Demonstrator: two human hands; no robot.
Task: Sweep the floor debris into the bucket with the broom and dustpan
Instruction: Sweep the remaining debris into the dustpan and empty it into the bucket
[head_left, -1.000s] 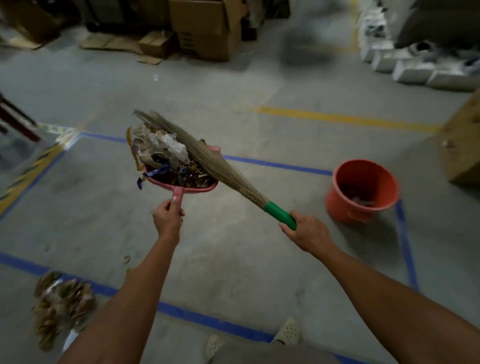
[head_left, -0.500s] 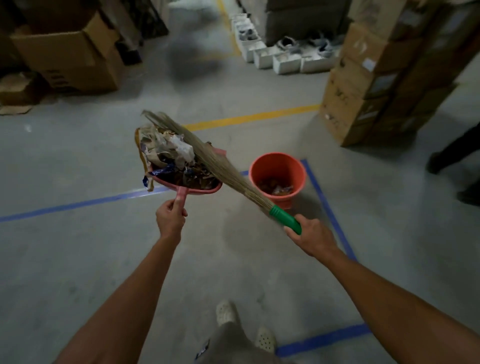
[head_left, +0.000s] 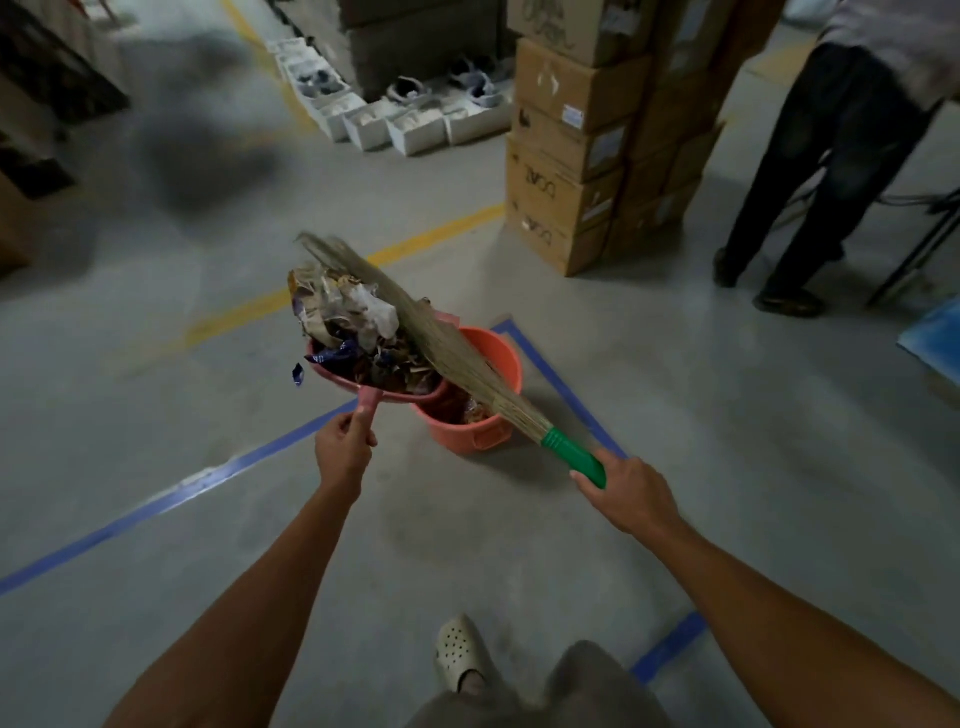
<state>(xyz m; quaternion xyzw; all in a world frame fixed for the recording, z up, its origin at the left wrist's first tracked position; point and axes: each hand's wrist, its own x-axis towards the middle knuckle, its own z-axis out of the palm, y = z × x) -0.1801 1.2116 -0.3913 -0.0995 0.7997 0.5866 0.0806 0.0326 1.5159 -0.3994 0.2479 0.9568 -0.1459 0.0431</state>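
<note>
Left hand (head_left: 343, 452) curled round dustpan (head_left: 370, 401) handle; right hand (head_left: 631, 491) wrapped round broom (head_left: 457, 358) grip, bristles pinning heaped debris (head_left: 358, 322). Pan overlaps bucket (head_left: 467, 434) near rim only: tipping here risks spill outside. 1 blue scrap (head_left: 297, 373) loose beside left edge.

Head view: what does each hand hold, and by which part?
The left hand grips the dustpan by its pink handle; the right hand grips the broom by its green handle.
</note>
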